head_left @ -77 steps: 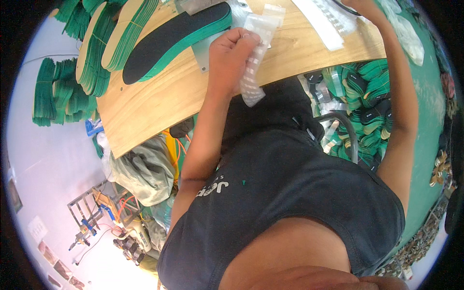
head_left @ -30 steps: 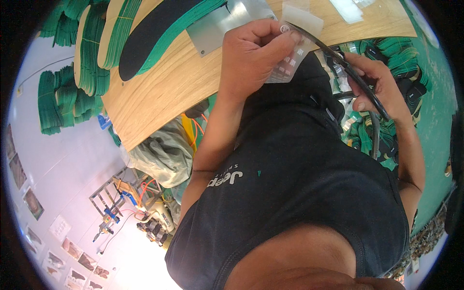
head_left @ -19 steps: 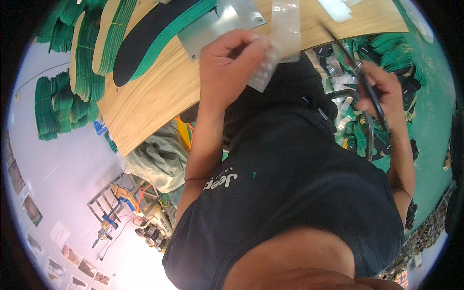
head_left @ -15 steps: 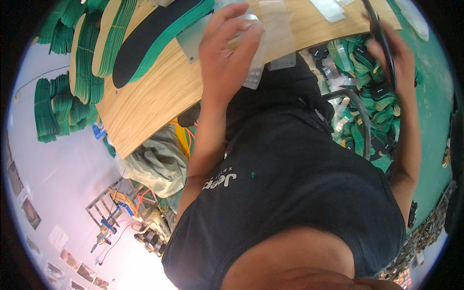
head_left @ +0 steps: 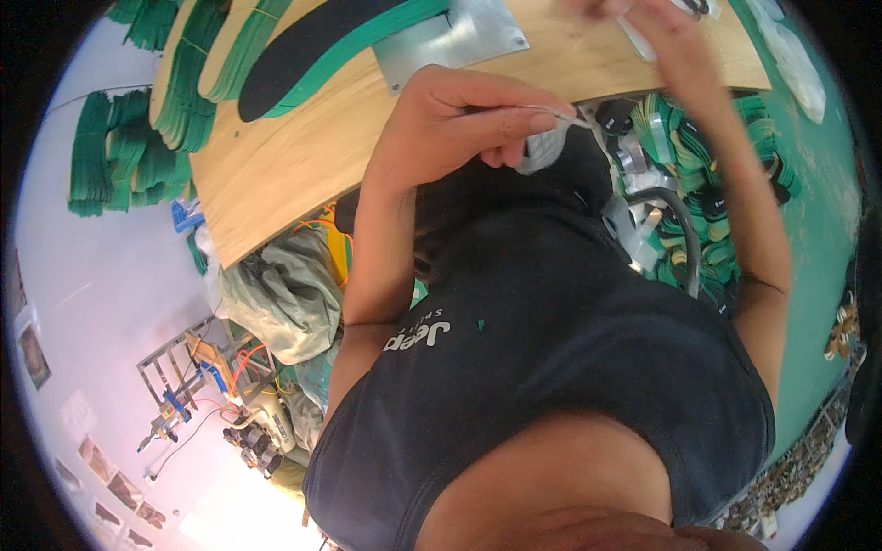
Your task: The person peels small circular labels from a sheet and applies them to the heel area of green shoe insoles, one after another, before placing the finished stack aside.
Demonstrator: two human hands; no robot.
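Note:
My left hand [head_left: 464,119] is closed, with thumb and fingers pinching a thin, whitish translucent sheet [head_left: 544,151] just off the table's front edge. Part of the sheet hangs below the fingers, curled toward my lap. Farther right, my right hand [head_left: 657,32] is over the table's far right part, smeared by motion, so its grip does not show. Close to it lie a pale strip [head_left: 636,41] and a small dark item [head_left: 700,7] cut off by the frame edge. A grey metal plate [head_left: 473,46] rests on the table beyond my left hand.
The wooden table [head_left: 266,184] carries a stack of black-topped green insoles [head_left: 312,55] and bundles of beige and green ones [head_left: 179,101]. Under the table's right side is a heap of green and black insoles [head_left: 726,156], beside a curved dark tube [head_left: 680,216]. A draped sheet [head_left: 285,298] hangs at left.
My left hand has come toward me and right, drawing the translucent sheet off the table. My right hand has moved away and left; the long black object it held no longer shows in it.

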